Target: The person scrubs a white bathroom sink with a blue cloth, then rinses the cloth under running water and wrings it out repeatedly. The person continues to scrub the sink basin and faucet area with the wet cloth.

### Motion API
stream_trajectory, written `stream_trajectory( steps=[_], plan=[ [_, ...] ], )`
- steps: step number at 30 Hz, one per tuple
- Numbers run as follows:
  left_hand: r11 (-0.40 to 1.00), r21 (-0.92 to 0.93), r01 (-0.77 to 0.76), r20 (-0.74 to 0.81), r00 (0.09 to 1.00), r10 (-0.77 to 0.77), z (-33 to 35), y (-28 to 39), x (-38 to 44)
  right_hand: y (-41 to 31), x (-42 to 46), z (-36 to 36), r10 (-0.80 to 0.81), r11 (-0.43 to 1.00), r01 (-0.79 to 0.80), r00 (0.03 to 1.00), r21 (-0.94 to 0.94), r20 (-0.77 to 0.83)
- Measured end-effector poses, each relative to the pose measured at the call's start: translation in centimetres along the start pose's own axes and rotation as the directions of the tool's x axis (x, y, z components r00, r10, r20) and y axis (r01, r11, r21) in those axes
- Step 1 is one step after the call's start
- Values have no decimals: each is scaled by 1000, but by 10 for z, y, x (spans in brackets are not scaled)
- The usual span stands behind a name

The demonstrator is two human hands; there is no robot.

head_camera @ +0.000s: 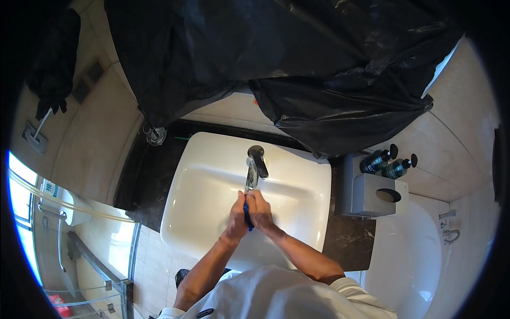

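Both of my hands meet over a white ceramic washbasin (187, 211), just below the spout of a chrome faucet (252, 177). Between them is a dark blue item (248, 217), mostly hidden, perhaps a cloth. My left hand (238, 218) grips it from the left side. On its other side, my right hand (259, 211) closes around it, fingers near the spout. A thin stream of water seems to reach the fingertips. The faucet's lever points down and slightly right.
Black plastic sheeting (303, 44) hangs behind the basin. Right of it, two pump bottles (374, 161) stand by a grey tissue box (368, 195) on the dark stone counter (350, 243), with a white bathtub (406, 255) beyond. A bundled cable (156, 136) lies at the counter's back left.
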State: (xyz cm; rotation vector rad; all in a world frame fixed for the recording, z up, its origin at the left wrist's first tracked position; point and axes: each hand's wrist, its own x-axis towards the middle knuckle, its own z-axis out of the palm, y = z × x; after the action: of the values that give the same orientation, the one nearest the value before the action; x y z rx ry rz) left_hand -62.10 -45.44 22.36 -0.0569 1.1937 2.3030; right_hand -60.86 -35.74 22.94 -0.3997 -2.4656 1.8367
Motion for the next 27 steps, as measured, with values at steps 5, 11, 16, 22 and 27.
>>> stream_trajectory(
  steps=[5, 11, 16, 22, 27],
  plan=[
    [977, 156, -143, 43, 989, 138, -10, -22, 1, 37, 19, 0, 45, 990, -51, 998, -135, -53],
    [968, -191, 161, -163, 967, -193, 1, 13, -2, -9, -16, 9, -182, 983, 182, 983, -3, 7],
    [999, -10, 39, -15, 999, -39, -1, -10, -6, 30, 9, -4, 8, 986, -18, 998, -167, -64],
    [998, 59, -26, -90, 995, 32, -7, -11, -1, -2, -12, 3, -75, 993, 74, 997, -96, -2],
    [993, -88, 81, -78, 993, -87, 6, 14, -6, 0, -11, 9, -144, 990, 144, 983, -10, -113]
  ],
)
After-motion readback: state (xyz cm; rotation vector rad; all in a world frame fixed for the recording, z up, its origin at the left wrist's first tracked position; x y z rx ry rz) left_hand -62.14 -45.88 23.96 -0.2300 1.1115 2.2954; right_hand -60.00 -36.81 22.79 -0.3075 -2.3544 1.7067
